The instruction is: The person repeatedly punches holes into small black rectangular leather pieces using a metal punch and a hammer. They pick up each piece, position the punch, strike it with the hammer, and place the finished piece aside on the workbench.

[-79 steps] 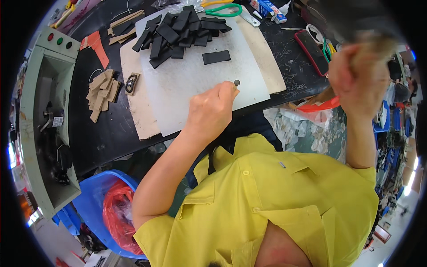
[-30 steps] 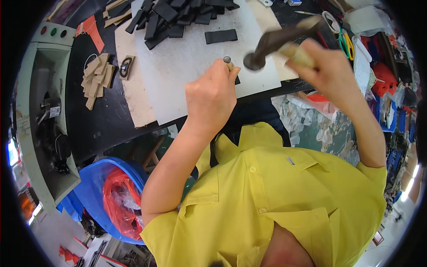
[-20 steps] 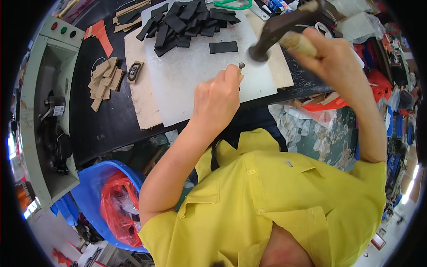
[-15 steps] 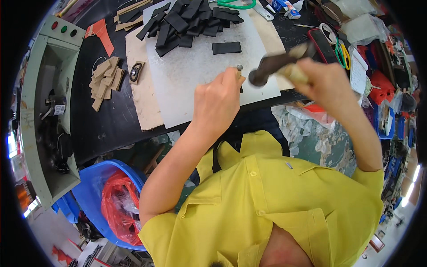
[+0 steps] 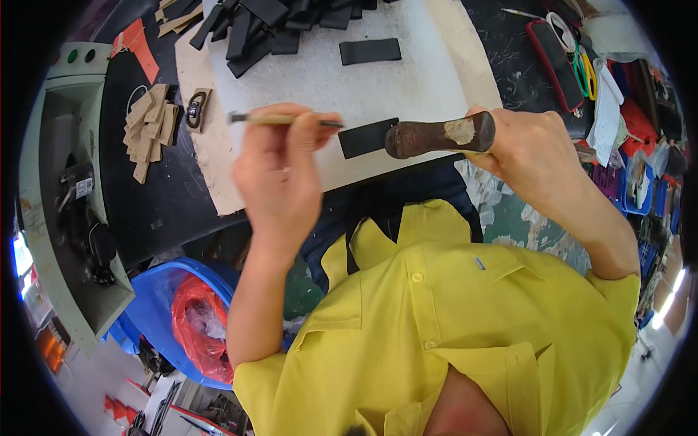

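Black strip [image 5: 362, 140], lying on the white board [image 5: 429, 80], at three o'clock from the fingertips of your left hand [image 5: 280, 174], which pinch a slim punch [image 5: 262, 118], at nine o'clock from your right hand [image 5: 538, 149], clenched round a hammer [image 5: 429, 139].

The button-up shirt [image 5: 378, 363] is a plain greenish yellow, with a broad open collar [image 5: 502, 367] and 2 round matching buttons [image 5: 417, 277] showing on the placket [image 5: 423, 309]. Chest pockets [image 5: 331, 320] lie left and right, a small blue tag [image 5: 480, 263] beside the right pocket [image 5: 518, 269]. The 2 short sleeves [image 5: 616, 298] leave the forearms [image 5: 258, 312] bare, and dark navy cloth [image 5: 429, 190] shows beyond the shirt's front.
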The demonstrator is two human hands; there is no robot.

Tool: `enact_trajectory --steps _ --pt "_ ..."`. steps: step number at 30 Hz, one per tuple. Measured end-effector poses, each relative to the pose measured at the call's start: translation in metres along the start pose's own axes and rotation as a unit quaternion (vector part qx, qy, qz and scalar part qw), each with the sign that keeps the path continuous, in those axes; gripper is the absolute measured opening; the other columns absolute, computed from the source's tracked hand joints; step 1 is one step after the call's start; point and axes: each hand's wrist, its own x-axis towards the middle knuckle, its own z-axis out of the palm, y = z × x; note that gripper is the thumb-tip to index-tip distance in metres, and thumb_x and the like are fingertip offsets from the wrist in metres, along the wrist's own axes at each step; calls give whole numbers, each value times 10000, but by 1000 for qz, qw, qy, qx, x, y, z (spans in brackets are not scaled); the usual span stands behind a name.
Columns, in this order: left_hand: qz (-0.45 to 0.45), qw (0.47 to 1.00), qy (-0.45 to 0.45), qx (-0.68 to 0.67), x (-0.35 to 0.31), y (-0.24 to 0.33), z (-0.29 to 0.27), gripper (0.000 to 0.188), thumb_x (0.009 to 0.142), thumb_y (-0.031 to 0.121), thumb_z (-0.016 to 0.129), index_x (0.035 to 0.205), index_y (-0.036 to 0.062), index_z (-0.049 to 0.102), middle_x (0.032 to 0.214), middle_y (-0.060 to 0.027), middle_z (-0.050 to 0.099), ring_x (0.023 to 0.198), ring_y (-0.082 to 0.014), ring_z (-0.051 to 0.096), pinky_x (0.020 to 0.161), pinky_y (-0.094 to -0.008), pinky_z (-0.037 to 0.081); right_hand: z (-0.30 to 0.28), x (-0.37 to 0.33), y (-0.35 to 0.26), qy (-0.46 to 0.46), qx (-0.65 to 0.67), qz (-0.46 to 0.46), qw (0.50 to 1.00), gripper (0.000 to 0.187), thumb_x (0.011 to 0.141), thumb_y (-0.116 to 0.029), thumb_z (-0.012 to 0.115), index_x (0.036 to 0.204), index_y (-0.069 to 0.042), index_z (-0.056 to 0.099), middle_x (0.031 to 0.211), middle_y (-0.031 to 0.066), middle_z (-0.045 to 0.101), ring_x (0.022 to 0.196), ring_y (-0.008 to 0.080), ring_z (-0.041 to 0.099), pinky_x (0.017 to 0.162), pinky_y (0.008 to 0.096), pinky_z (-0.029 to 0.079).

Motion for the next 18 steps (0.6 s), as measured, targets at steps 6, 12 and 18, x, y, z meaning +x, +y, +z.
enact_trajectory --steps 6,12,18 --pt "68 994 -67 55 -12 1 -14 77 991 2 551 1017 -70 552 1006 -178 667 905 -250 715 814 -321 606 0 2 -3 5 7 7 1000 350 753 -177 769 951 -109 489 678 57 572 638 285 630 496 402 448" --pt "84 991 -61 85 -9 -13 -10 40 914 -47 638 932 -61 605 921 -127 703 797 -174 726 702 -254 586 -3 3 -2 6 1 -4 1000 359 739 -159 772 942 -105 481 679 61 568 639 289 627 495 406 445" --pt "52 988 -100 110 -11 -11 -14 70 985 -2 559 962 -67 568 985 -141 674 884 -210 715 767 -280 592 -2 2 -4 18 16 -1 1000 359 731 -140 766 934 -92 475 677 72 561 639 302 619 499 406 442"
